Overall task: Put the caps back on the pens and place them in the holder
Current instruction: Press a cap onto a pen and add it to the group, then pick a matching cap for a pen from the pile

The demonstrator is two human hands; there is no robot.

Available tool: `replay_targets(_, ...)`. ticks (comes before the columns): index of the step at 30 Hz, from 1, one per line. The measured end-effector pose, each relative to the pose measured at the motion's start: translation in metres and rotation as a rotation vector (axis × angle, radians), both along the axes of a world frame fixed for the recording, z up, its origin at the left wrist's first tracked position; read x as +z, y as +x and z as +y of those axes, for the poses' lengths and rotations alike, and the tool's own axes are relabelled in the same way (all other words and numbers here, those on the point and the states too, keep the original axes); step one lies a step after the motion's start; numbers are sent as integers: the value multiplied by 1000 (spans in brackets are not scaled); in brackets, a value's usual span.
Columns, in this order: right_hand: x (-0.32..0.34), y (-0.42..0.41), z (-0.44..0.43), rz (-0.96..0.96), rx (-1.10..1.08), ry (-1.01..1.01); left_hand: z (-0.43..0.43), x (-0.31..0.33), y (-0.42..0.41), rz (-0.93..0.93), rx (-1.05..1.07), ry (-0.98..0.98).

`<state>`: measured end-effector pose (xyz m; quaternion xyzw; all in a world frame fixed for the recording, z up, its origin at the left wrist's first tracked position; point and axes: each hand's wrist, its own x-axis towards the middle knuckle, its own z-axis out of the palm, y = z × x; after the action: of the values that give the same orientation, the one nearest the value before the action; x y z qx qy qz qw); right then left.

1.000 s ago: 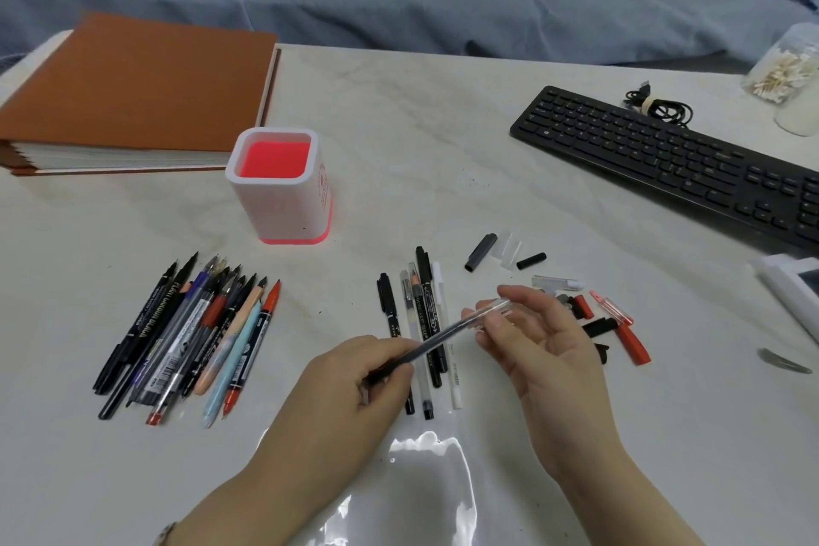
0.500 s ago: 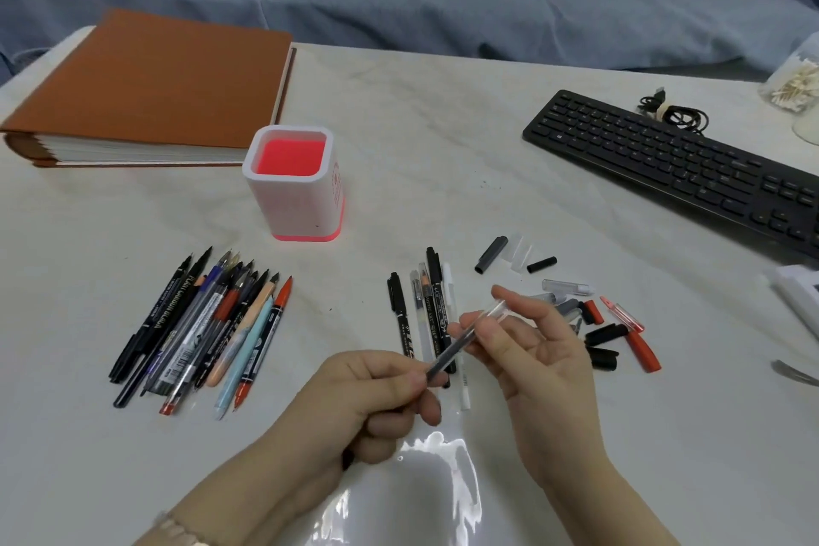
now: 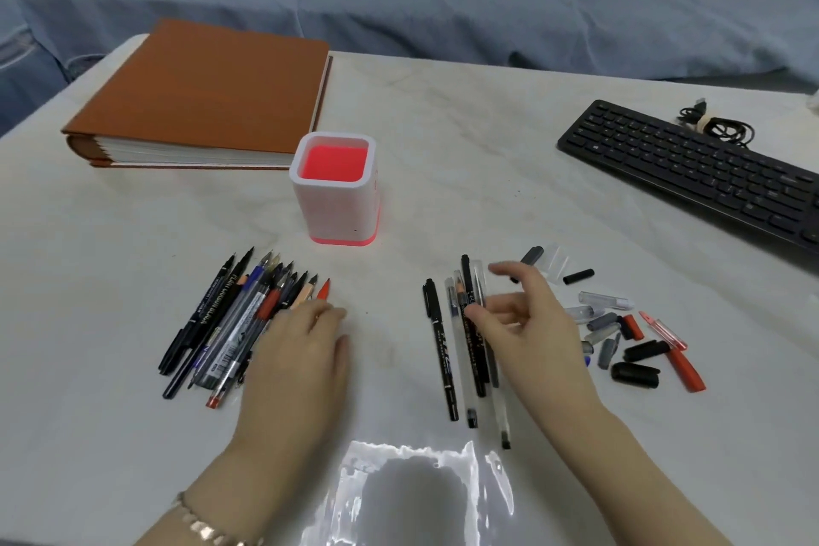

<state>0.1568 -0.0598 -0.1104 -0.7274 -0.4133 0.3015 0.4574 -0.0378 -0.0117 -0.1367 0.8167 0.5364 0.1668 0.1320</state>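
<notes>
The white pen holder (image 3: pixel 337 213) with a red inside stands upright at the table's middle, with nothing showing inside it. Several uncapped pens (image 3: pixel 230 324) lie in a fan at the left. My left hand (image 3: pixel 297 359) rests on that fan's right side, fingers straight, fingertips by an orange-tipped pen (image 3: pixel 323 289). Several capped pens (image 3: pixel 443 346) lie side by side at the centre. My right hand (image 3: pixel 536 332) hovers over their right edge with relaxed fingers and holds nothing. Loose caps (image 3: pixel 629 350), black, grey, clear and red, are scattered to the right of it.
A brown album (image 3: pixel 212 89) lies at the back left. At the right are a black keyboard (image 3: pixel 691 168) and a coiled cable (image 3: pixel 718 126). A clear plastic bag (image 3: pixel 421 497) lies at the near edge between my arms. A blue sofa runs behind the table.
Both hands held one clear pen between them before. That pen now lies with the capped group, my left hand has moved left onto the uncapped pens, and my right hand has opened.
</notes>
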Motion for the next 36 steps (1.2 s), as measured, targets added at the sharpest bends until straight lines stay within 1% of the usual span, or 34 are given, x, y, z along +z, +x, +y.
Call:
replay_targets(2,-4,3,8,-169,28,-16,5,-3,-6,67,62,-10)
replay_targets(4,-11,2,13,-359,96,-83,7,-4,-8,109,96,-38)
replay_targets(6,-20,0,13,-465,178,-146,9,-6,-8,131,89,-74)
replay_targets(8,-24,-1,10,-481,209,-166,12,-5,-6,131,100,-98)
replay_targets(11,-24,2,0,-477,225,-140,15,-3,2,113,117,-133)
replay_targets(14,-22,13,-17,-450,217,-145,13,2,15,0,106,-163)
replay_targets(16,-22,27,-31,-473,198,-169,8,8,26,-110,59,-165)
replay_targets(19,-22,55,-55,-546,121,-220,-3,17,47,-268,-29,-220)
replay_targets(21,-22,75,-68,-598,36,-255,-10,20,59,-316,-92,-244)
replay_targets(26,-25,118,-89,-658,-185,-364,-20,21,78,-339,-175,-284)
replay_targets(28,-28,127,-92,-646,-229,-435,-23,23,81,-342,-182,-297)
replay_targets(30,-33,132,-93,-633,-250,-463,-24,24,82,-346,-186,-314)
replay_targets(32,-34,135,-93,-640,-248,-450,-25,27,82,-354,-190,-346)
replay_targets(34,-31,133,-91,-626,-222,-377,-26,31,81,-356,-188,-371)
replay_targets(36,-22,123,-89,-477,-181,-249,-27,33,81,-370,-185,-383)
